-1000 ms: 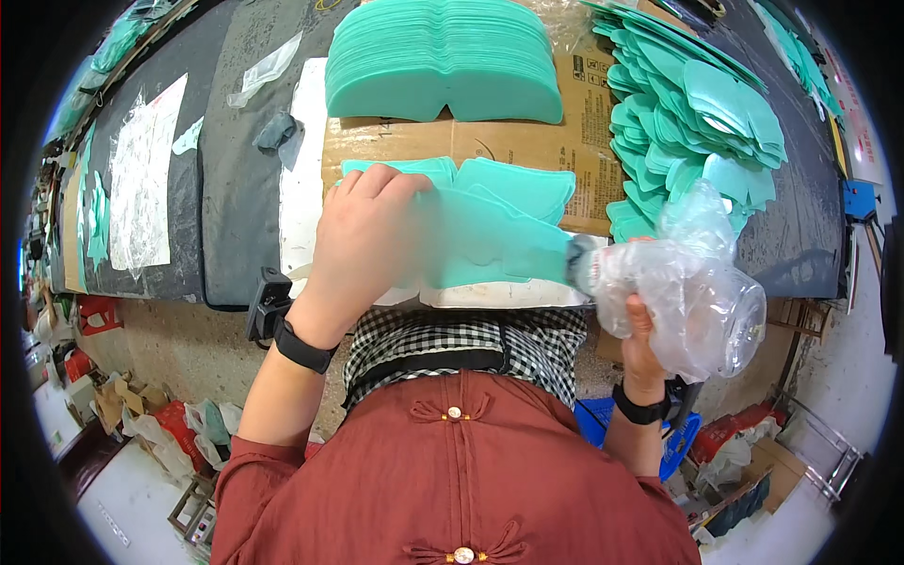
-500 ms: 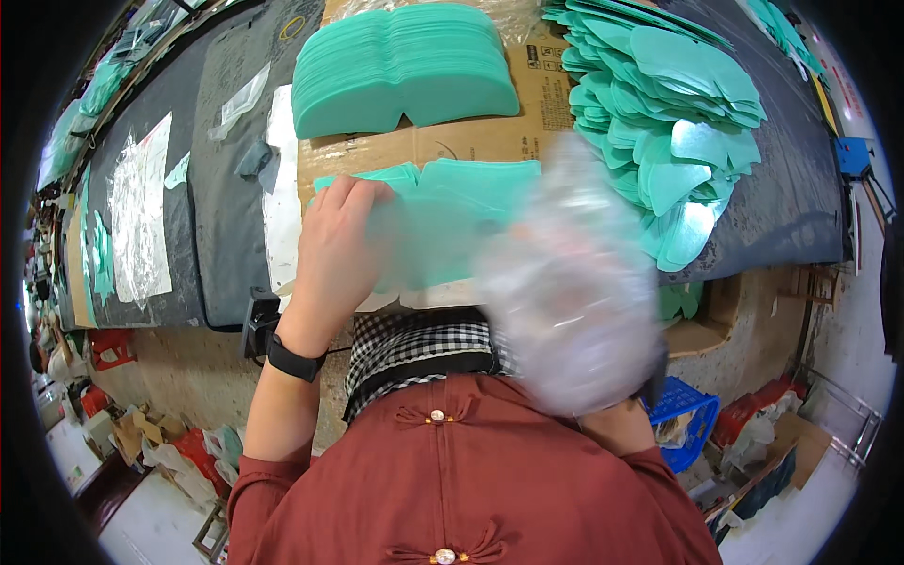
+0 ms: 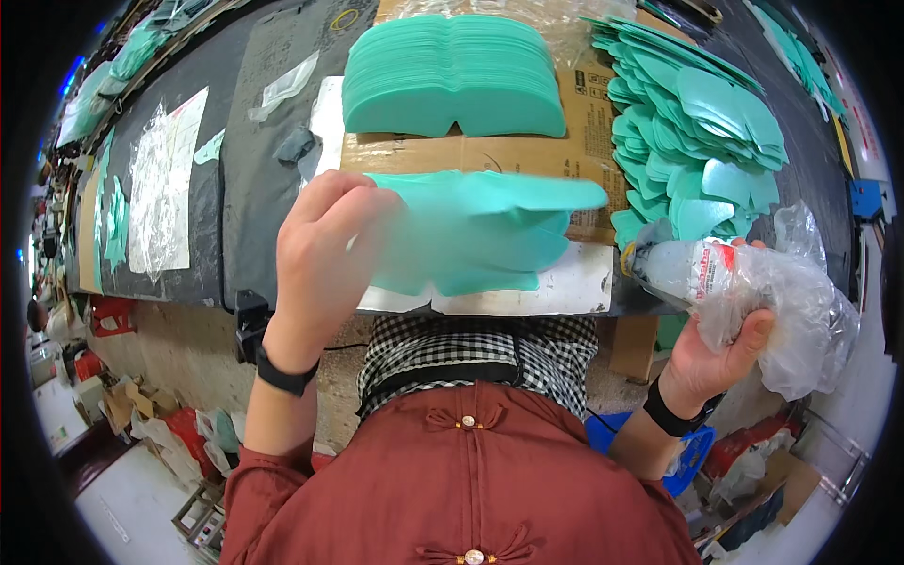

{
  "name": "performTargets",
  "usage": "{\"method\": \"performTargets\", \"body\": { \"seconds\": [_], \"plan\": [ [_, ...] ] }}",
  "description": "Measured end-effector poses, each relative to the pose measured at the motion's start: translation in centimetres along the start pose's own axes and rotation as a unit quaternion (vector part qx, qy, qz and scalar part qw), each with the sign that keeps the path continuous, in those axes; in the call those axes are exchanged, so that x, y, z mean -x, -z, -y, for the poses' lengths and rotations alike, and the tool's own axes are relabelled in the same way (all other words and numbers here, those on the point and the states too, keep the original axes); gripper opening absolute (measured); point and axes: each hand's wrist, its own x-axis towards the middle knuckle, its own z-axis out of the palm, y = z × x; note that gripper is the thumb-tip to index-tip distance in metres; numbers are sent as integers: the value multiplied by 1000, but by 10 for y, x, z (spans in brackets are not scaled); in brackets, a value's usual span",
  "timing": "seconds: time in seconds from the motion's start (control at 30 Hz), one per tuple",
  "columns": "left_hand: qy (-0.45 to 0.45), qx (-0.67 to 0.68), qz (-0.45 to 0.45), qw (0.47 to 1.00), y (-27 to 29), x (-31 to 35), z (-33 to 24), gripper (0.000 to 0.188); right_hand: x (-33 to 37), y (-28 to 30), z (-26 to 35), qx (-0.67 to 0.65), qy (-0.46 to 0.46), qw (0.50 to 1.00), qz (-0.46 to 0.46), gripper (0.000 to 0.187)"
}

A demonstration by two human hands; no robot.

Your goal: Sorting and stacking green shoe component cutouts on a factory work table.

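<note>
Head view: a partly blurred green sheet (image 3: 480,212) sits just above the picture's centre, its nine o'clock edge clamped in the fingers of the left hand (image 3: 325,254). At four o'clock from it, the right hand (image 3: 716,353) has its fingers closed around a plastic-wrapped bottle (image 3: 673,267). Toward twelve, a neat green stack (image 3: 454,80) rests on cardboard (image 3: 589,141); toward two, a loose green pile (image 3: 697,132) spreads over the dark counter (image 3: 259,188).

Dark surface (image 3: 252,212), left part: one yellow loop (image 3: 345,19), towards the far edge; one plastic strip (image 3: 284,87), translucent, crumpled; one dark rag (image 3: 295,144), bunched, near the strip; one white sheet (image 3: 191,141), partly covered by clear film (image 3: 151,202). Floor (image 3: 179,353), left: one red stool (image 3: 113,315). Right, below surface level: one carton (image 3: 633,347), brown; one basket (image 3: 699,450), blue, partly hidden. Surface's right end: one blue box (image 3: 866,200).
</note>
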Motion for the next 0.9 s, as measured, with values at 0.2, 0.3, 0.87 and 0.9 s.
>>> {"method": "performTargets", "body": {
  "seconds": [0.2,0.3,0.87,0.9],
  "plan": [
    [-2,-32,84,996,-18,30,46,16,4,-61,-26,68,-10,994,91,77],
    [-6,-19,76,997,-21,35,44,17,-4,-74,-63,420,212,859,200,72],
    [20,-36,71,997,-18,49,40,30,20,-150,-102,398,293,825,273,55],
    [30,-24,86,996,-17,55,42,31,16,-153,-96,383,288,821,311,57]
  ]
}}
